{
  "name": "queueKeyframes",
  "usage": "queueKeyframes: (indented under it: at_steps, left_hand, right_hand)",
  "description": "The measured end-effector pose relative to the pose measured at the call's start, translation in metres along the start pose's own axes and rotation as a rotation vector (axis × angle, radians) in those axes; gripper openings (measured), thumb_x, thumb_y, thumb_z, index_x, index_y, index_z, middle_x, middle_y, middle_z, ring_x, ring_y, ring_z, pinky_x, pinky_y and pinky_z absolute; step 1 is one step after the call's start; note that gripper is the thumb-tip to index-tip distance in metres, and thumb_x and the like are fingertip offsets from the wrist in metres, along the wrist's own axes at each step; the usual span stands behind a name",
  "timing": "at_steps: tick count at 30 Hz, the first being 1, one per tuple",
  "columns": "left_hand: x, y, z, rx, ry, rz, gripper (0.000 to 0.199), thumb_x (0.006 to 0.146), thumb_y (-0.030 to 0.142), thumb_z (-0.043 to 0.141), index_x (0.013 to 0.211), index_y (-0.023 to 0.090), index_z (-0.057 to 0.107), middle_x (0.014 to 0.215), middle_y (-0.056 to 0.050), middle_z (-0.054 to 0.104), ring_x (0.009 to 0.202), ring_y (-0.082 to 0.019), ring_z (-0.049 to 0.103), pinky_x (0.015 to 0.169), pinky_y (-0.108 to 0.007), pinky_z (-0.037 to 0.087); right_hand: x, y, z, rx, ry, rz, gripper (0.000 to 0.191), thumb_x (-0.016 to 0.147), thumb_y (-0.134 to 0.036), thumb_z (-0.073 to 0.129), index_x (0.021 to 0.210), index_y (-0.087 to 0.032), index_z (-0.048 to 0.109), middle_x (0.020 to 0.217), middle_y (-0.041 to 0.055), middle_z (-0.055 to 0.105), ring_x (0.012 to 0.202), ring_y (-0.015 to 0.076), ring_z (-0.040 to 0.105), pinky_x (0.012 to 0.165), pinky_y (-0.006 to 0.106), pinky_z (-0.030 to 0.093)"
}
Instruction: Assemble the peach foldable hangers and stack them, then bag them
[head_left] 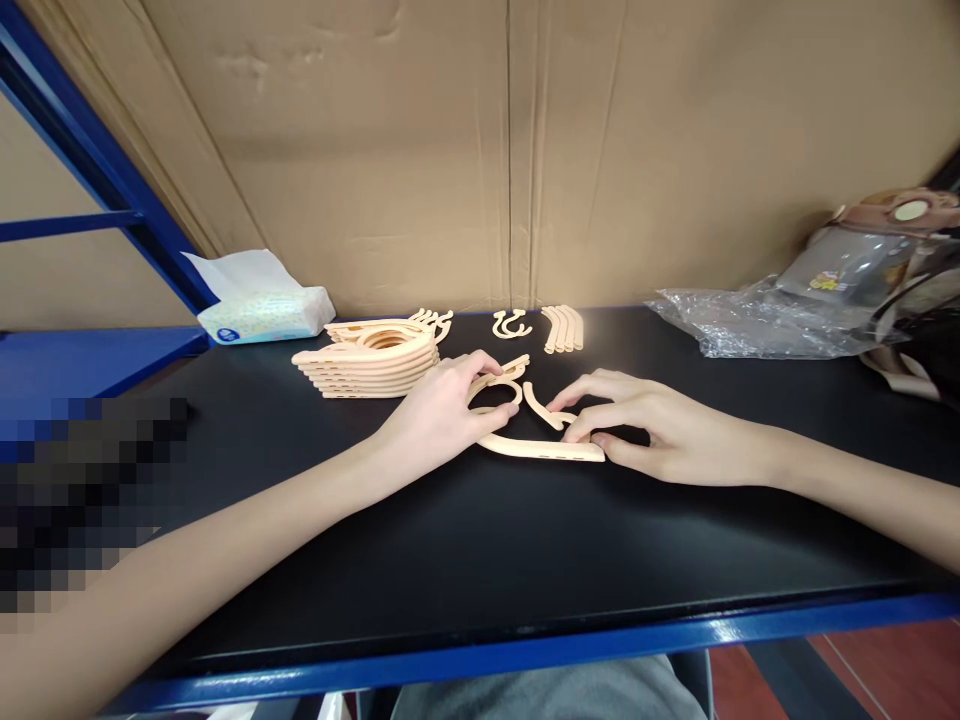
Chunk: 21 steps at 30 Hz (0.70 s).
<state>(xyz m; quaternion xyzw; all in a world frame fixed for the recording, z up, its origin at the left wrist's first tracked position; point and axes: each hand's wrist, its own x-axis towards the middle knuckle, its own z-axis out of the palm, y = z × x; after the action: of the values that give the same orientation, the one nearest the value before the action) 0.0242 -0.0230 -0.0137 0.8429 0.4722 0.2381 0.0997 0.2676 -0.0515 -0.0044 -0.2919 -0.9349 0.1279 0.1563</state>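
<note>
A cream plastic hanger (525, 446) with a ring at its centre lies on the black table. The fingers of my left hand (457, 398) are closed around the ring's left side. At the hanger's right end is my right hand (649, 425), its thumb and fingers pinching around the tip. A separate curved plastic piece (541, 405) lies just above the hanger's arm, under my right fingertips. My fingers partly hide where this piece and the hanger's end meet. Left of my left hand stands a stack of similar hanger bodies (367, 375).
Behind are loose hooks (512, 325), several curved arm pieces (562, 330) in a row, and more hooks (435, 322) behind the stack. A tissue pack (262, 312) sits back left. Clear plastic bags (765, 320) and a bottle (847, 260) are back right. Cardboard (375, 150) walls the rear.
</note>
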Motion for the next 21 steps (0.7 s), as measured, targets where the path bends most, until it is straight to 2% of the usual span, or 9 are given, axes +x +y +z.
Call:
queueKeyframes:
  at_steps: [2, 5, 8, 12, 15, 18, 21]
  left_hand:
    - [0.001, -0.001, 0.002, 0.012, 0.020, 0.013, 0.024, 0.082, 0.039, 0.059, 0.099, 0.022, 0.056, 0.099, -0.002, 0.065, 0.088, -0.022, 0.060, 0.078, -0.035, 0.047]
    - [0.002, -0.002, 0.005, 0.024, 0.043, 0.037, 0.024, 0.083, 0.039, 0.058, 0.100, 0.021, 0.055, 0.100, -0.003, 0.064, 0.090, -0.023, 0.059, 0.078, -0.036, 0.046]
    - [0.002, -0.002, 0.006, 0.012, 0.043, 0.017, 0.027, 0.083, 0.039, 0.058, 0.103, 0.021, 0.054, 0.099, -0.003, 0.063, 0.091, -0.024, 0.058, 0.078, -0.037, 0.045]
    - [0.002, -0.003, 0.007, -0.011, 0.023, -0.008, 0.029, 0.083, 0.039, 0.059, 0.104, 0.021, 0.053, 0.102, -0.003, 0.062, 0.094, -0.025, 0.056, 0.082, -0.040, 0.044]
    - [0.002, -0.002, 0.007, -0.028, 0.015, -0.024, 0.031, 0.082, 0.040, 0.059, 0.105, 0.021, 0.053, 0.106, -0.004, 0.061, 0.099, -0.026, 0.053, 0.086, -0.041, 0.043]
    - [0.002, 0.000, 0.008, -0.071, -0.002, -0.038, 0.033, 0.081, 0.039, 0.060, 0.108, 0.021, 0.051, 0.111, -0.004, 0.060, 0.102, -0.025, 0.052, 0.088, -0.041, 0.042]
    - [0.002, 0.003, 0.008, -0.105, -0.039, -0.042, 0.035, 0.078, 0.037, 0.062, 0.107, 0.021, 0.051, 0.114, -0.003, 0.059, 0.104, -0.024, 0.051, 0.090, -0.040, 0.041]
  right_hand:
    - [0.001, -0.001, 0.002, 0.020, -0.008, -0.021, 0.024, 0.091, -0.017, 0.042, 0.094, -0.023, 0.065, 0.116, 0.0057, 0.058, 0.105, 0.0173, 0.052, 0.094, 0.037, 0.038]
    - [0.003, -0.005, 0.005, 0.029, 0.002, -0.032, 0.014, 0.089, -0.031, 0.053, 0.087, -0.022, 0.063, 0.111, 0.0044, 0.060, 0.098, 0.0170, 0.054, 0.091, 0.036, 0.036]
    - [0.004, -0.010, 0.009, 0.047, 0.024, -0.007, 0.019, 0.081, -0.040, 0.063, 0.082, -0.021, 0.058, 0.105, 0.0031, 0.062, 0.093, 0.0173, 0.053, 0.087, 0.034, 0.037]
    - [0.004, -0.012, 0.011, 0.095, 0.019, 0.051, 0.020, 0.079, -0.032, 0.065, 0.091, -0.023, 0.052, 0.096, 0.0009, 0.062, 0.087, 0.0165, 0.052, 0.083, 0.033, 0.038]
    - [0.004, -0.013, 0.010, 0.116, 0.001, 0.091, 0.019, 0.077, -0.027, 0.064, 0.091, -0.023, 0.051, 0.095, 0.0000, 0.061, 0.087, 0.0162, 0.050, 0.082, 0.032, 0.038]
    - [0.004, -0.011, 0.010, 0.123, 0.000, 0.078, 0.020, 0.077, -0.016, 0.058, 0.095, -0.024, 0.053, 0.097, -0.0002, 0.059, 0.088, 0.0152, 0.049, 0.083, 0.031, 0.038]
    - [0.003, -0.007, 0.011, 0.126, 0.006, 0.055, 0.028, 0.076, -0.007, 0.051, 0.098, -0.025, 0.053, 0.087, -0.0018, 0.056, 0.084, 0.0137, 0.049, 0.081, 0.028, 0.038]
